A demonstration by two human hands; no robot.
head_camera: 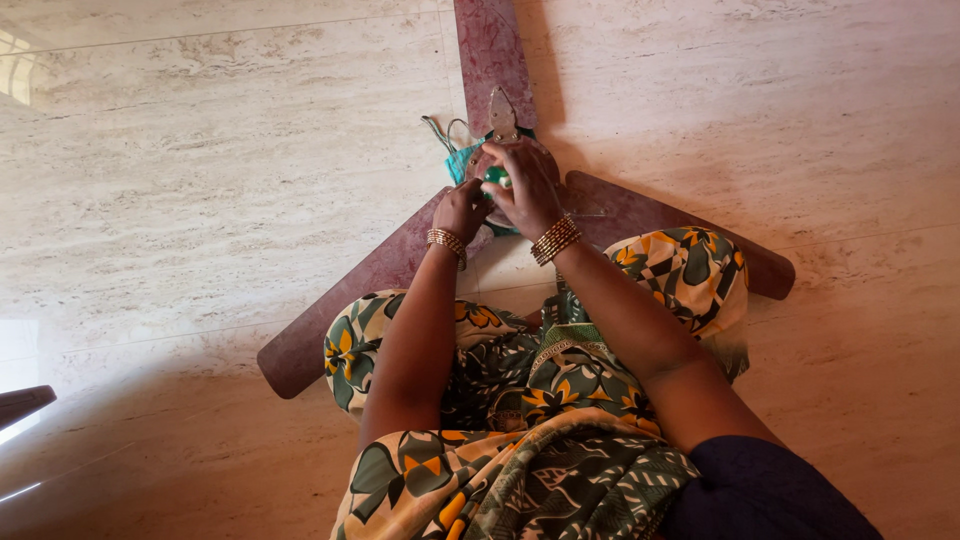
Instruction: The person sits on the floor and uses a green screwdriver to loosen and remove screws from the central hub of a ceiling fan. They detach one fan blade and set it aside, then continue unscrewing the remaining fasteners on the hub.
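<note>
A ceiling fan lies on the floor with three maroon blades spread out from a round hub (540,155). One blade (488,50) points away, one (350,300) comes toward my left knee, one (680,225) runs right. A metal bracket (502,112) sticks up at the hub's far side. My right hand (525,185) lies over the hub and presses a green cloth (464,160), which bunches out to the left. My left hand (460,208) is curled against the hub's near left rim, touching the right hand. Both wrists wear gold bangles.
I sit on a pale marble floor (200,200) with my legs folded, covered by green and yellow floral fabric (520,400). The right blade passes under my knee. A dark object's edge (22,402) shows at the far left.
</note>
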